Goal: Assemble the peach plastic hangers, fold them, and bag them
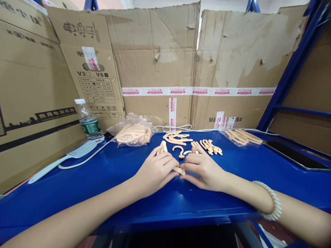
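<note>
My left hand is closed around a pale wooden piece. One end of it sticks out toward my right hand, and pale wood also shows above my left fingers; whether both belong to one piece is hidden. My right hand pinches at the near end of the piece, its fingertips touching it. Just beyond my hands lies a hook-shaped wooden piece with a dark-edged round end. Short straight sticks lie behind my right fingers, partly covered.
Curved wooden pieces and smaller curved ones lie farther back. Bagged wooden parts stand left, and bagged sticks right. A water bottle, hairbrush, white cable and dark tablet flank the blue table. Cardboard walls the back.
</note>
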`<state>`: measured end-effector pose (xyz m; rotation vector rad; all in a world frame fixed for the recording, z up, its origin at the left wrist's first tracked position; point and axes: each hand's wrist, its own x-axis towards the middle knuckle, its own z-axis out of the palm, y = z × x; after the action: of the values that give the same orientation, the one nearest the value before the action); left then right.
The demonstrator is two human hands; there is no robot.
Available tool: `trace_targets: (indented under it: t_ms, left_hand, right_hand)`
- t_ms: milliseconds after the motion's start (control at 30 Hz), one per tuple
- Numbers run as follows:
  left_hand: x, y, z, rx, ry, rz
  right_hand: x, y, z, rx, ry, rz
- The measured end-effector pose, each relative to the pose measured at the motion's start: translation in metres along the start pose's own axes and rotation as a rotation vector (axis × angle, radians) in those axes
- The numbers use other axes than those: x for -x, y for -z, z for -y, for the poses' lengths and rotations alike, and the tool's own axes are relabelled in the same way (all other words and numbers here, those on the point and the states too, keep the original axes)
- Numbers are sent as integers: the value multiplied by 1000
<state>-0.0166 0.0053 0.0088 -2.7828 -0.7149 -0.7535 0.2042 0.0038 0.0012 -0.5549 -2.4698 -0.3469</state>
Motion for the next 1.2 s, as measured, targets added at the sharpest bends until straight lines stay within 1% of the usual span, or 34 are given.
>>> trace_targets:
  t_ms: [133, 300, 367, 467, 567, 633, 700, 767, 867, 967, 1100, 1200]
  left_hand:
    - [2, -9, 0, -1, -10, 41]
    - [2, -7, -2, 1, -10, 50]
    - [2, -7, -4, -11, -18, 43]
    - [3, -8, -5, -21, -59, 3]
    - [4, -8, -6, -66, -136, -72]
    - [5, -6, -5, -76, -162, -138]
    - [4, -2, -2, -40, -147, -174]
    - [2, 4, 6, 14, -117, -173]
    - [-3, 15, 23, 48, -69, -113]
    - [-4, 21, 45, 14, -11, 77]
    - [1, 16, 69, 36, 66, 221]
    - [5, 10, 79, 72, 57, 279]
  right_hand:
    - [0, 0, 2, 12, 1, 1]
    - [-1, 1, 4, 18, 12, 11]
    - [-1, 0, 5, -4, 19, 9]
    - [-1, -2, 9, -72, 2, 0]
    - [-2, -1, 10, -214, -86, 7]
    - [-3, 0, 9, -293, -162, -6]
    - [-4, 2, 4, -309, -240, -42]
    - [-4, 2, -3, -301, -316, -67]
    - [-5, 2, -12, -300, -400, -86]
    - [-4, 0, -18, -292, -419, -102]
    - [-4, -3, -21, -281, -398, -111]
    - [-4, -3, -23, -283, -374, -124]
